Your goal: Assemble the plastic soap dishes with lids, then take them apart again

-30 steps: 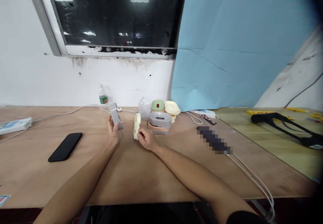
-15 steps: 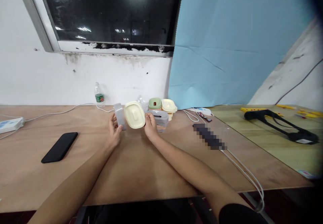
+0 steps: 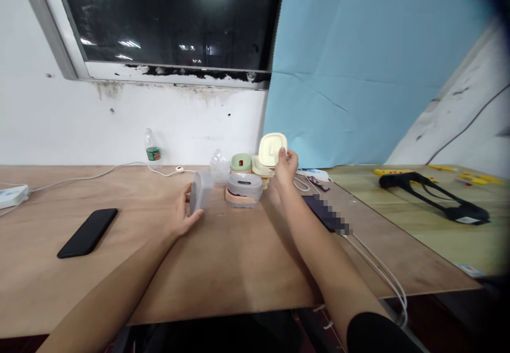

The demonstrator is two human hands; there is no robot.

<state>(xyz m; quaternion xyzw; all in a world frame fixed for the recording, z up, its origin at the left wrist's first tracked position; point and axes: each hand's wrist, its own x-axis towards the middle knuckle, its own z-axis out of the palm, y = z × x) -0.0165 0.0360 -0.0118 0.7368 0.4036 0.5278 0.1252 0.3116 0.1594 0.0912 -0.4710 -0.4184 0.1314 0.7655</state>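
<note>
Where the cream lid [image 3: 273, 149] is held up, the right hand [image 3: 287, 168] is nearer the cream box [image 3: 262, 167].
Right hand pinching the lid at its right edge, thumb on the near face; lid tilted up, broad face toward the viewer, near-square, no clear long axis. It lies left of the fingers, just above the cream box; contact between them can't be told. Left hand [image 3: 185, 211] well apart to the left, fingers and thumb around a grey piece [image 3: 200, 192], on edge, long side roughly upright. Grey box [image 3: 244, 184] on the table [image 3: 215, 268] between the hands.
</note>
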